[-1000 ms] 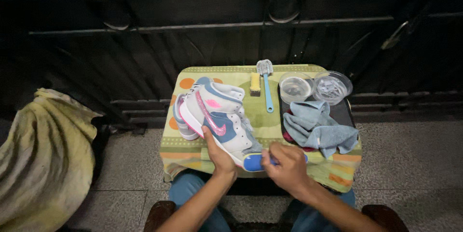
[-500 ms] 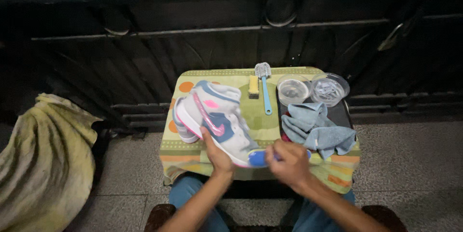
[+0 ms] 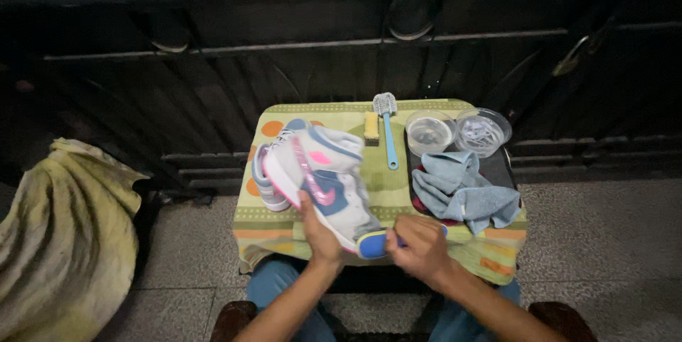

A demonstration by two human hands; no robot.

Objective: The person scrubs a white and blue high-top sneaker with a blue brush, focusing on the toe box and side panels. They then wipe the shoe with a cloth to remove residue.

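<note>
A white, grey and pink high-top sneaker (image 3: 323, 178) lies tilted on a small table under a green patterned cloth (image 3: 387, 186). My left hand (image 3: 317, 232) grips its side near the sole. My right hand (image 3: 419, 246) is closed around a blue-handled tool at the sneaker's blue toe (image 3: 372, 244); most of the tool is hidden in the fist. A second sneaker (image 3: 266, 182) lies behind the first, on the left.
A light blue brush (image 3: 387, 129) and a yellow sponge (image 3: 371, 127) lie at the table's back. Two clear round bowls (image 3: 430, 131) (image 3: 483, 131) and a blue towel (image 3: 462, 189) sit on a dark tray at right. A yellow cloth heap (image 3: 64, 235) is on the left. Dark railings stand behind.
The view has shifted slightly. My right hand has moved a little left along the sneaker's toe; my left hand keeps its hold on the sneaker.
</note>
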